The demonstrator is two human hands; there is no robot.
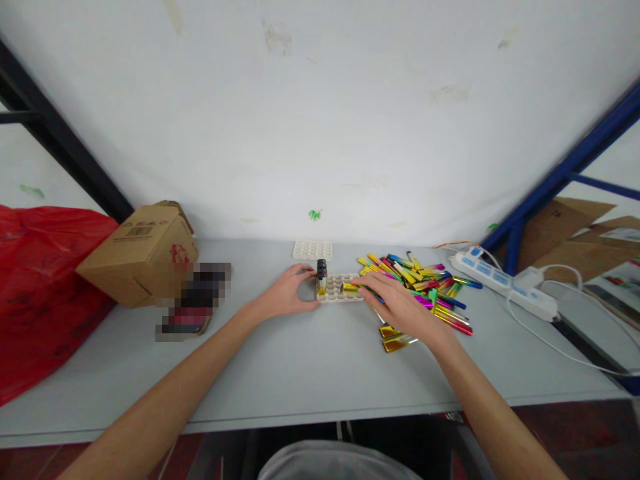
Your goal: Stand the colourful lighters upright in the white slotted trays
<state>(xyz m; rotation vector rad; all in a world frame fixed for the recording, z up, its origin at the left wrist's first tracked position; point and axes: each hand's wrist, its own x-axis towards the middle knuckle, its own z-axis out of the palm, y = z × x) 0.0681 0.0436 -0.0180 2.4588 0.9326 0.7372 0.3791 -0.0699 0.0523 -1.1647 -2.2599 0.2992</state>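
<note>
A pale tray with rows of round holes (340,288) lies between my hands. Several lighters with black tops (322,280) stand upright in its left end. My left hand (290,290) curves around that end, thumb and fingers apart, fingertips at the tray's edge. Over the tray's right part, my right hand (393,300) has its fingers closed on a gold lighter (350,288) that points left. Beside and beneath this hand spreads a pile of shiny coloured lighters (435,283), mostly gold, red, blue and purple.
Another holed tray (313,250) lies by the wall. Leftward are a cardboard box (143,250), a red plastic bag (45,287) and a partly blurred dark object (200,300). On the right lie a white power strip (505,283) with cables and cardboard (565,233) behind a blue frame (555,180).
</note>
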